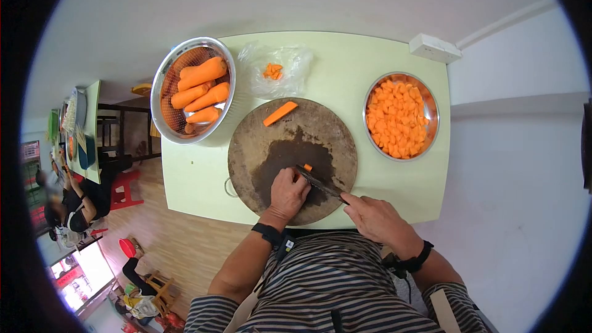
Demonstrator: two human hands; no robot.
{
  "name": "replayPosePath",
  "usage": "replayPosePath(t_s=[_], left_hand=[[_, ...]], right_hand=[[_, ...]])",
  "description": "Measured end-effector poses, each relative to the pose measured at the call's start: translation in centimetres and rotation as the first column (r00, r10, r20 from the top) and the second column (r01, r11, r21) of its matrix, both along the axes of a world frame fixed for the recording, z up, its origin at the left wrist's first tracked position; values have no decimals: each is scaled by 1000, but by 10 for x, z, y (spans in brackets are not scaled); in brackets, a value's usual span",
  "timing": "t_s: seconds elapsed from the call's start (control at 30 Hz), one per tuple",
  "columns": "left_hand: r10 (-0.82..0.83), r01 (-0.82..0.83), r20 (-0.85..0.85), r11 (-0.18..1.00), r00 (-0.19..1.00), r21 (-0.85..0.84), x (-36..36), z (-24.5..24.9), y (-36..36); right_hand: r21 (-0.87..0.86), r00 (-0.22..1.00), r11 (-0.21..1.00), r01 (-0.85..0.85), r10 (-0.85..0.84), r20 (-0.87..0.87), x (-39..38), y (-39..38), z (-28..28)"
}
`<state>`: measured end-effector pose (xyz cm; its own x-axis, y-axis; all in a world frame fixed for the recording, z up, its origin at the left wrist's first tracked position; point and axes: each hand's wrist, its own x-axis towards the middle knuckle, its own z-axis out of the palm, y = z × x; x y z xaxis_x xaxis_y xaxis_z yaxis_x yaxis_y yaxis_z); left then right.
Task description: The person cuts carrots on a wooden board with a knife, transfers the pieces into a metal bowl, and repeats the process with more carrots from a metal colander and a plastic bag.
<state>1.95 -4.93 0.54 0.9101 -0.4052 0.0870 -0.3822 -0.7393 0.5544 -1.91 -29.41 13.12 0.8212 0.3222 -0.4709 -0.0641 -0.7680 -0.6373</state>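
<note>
My right hand is wrapped around the handle of a dark-bladed knife, whose blade slants up and left across the round wooden chopping board. Against the blade's left side rests my left hand, fingers curled down on the board; whatever is under them is hidden. A small cut carrot piece lies just beyond the blade's far end. Farther up the board is a long carrot strip. The board's middle looks dark and wet.
A metal bowl with whole carrots stands upper left. Beside it lies a plastic bag with carrot bits. At right, a steel bowl holds diced carrot. Other people sit far left, near a red stool.
</note>
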Motion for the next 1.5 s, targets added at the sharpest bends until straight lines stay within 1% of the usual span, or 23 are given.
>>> replayPosePath(t_s=[0.07, 0.17, 0.23, 0.3, 0.37, 0.4, 0.43, 0.47, 0.53, 0.6, 0.67, 0.73, 0.87, 0.93, 1.07, 1.2, 1.27, 1.3, 1.4, 1.47, 1.5], left_hand=[[4, -4, 18, 1000, 1000, -9, 0, -2, -1], [-1, 1, 1, 1000, 1000, 29, -1, -3, 0], [-32, 32, 30, 999, 999, 32, -1, -5, 2], [-31, 30, 19, 999, 999, 45, -1, -5, 3], [-31, 30, 8, 998, 999, 59, -3, -6, 2], [-13, 13, 26, 1000, 1000, 18, -3, -6, 2], [6, -5, 44, 1000, 999, -26, -2, -6, 0], [6, -5, 46, 1000, 999, -27, -2, -6, 0], [20, -17, 33, 994, 999, -105, -3, -3, 1], [10, -5, 44, 994, 999, -107, -4, -6, 4], [-2, 8, 60, 993, 998, -117, -4, -6, 4], [5, -5, 2, 998, 1000, -66, -4, -3, 4], [9, -9, -4, 999, 1000, -45, -4, -2, 3], [15, -12, 47, 999, 999, -51, -4, -5, 2], [20, -16, 44, 996, 999, -87, -4, -7, 3], [8, -6, 40, 999, 999, -51, -3, -5, 2], [18, -17, 39, 999, 999, -40, -4, -6, 2], [8, -7, 40, 999, 999, -37, -4, -7, 3], [-8, 9, 46, 1000, 999, -29, -4, -9, 4], [-12, 13, 53, 1000, 999, -24, -4, -10, 4], [-7, 10, 71, 999, 997, -43, -4, -9, 2]], right_hand=[[34, 999, 999, 35, -36, 32, -2, 1, -6], [-4, 999, 999, 35, -35, -14, 7, 8, -10], [1, 999, 999, 35, -35, 7, 11, 13, -20], [7, 999, 999, 37, -37, 29, 14, 14, -26], [-9, 998, 998, 58, -58, -24, 16, 13, -29], [-9, 998, 998, 61, -61, -21, 14, 12, -34], [52, 997, 996, 77, -78, 16, 12, 8, -41], [115, 994, 989, 88, -95, 50, 10, 5, -44], [136, 992, 985, 104, -112, 57, 7, 5, -34], [159, 989, 980, 122, -133, 59, 0, 5, -28], [64, 997, 996, 63, -65, 37, -8, 4, -24], [47, 998, 998, 47, -48, 26, -13, 3, -18], [14, 999, 999, 37, -37, 13, -17, 1, -17], [21, 999, 999, 35, -36, 29, -17, -1, -15], [21, 997, 999, 28, -29, 75, -15, 0, -12], [54, 996, 998, 43, -47, 77, -12, 3, -13], [-28, 1000, 999, 15, -16, -8, -3, 9, -10], [-28, 1000, 1000, 14, -15, -10, 1, 12, -13], [5, 999, 999, 34, -35, 24, 7, 19, -31], [51, 995, 998, 43, -48, 83, 9, 20, -41], [52, 995, 998, 44, -48, 85, 10, 19, -41]])
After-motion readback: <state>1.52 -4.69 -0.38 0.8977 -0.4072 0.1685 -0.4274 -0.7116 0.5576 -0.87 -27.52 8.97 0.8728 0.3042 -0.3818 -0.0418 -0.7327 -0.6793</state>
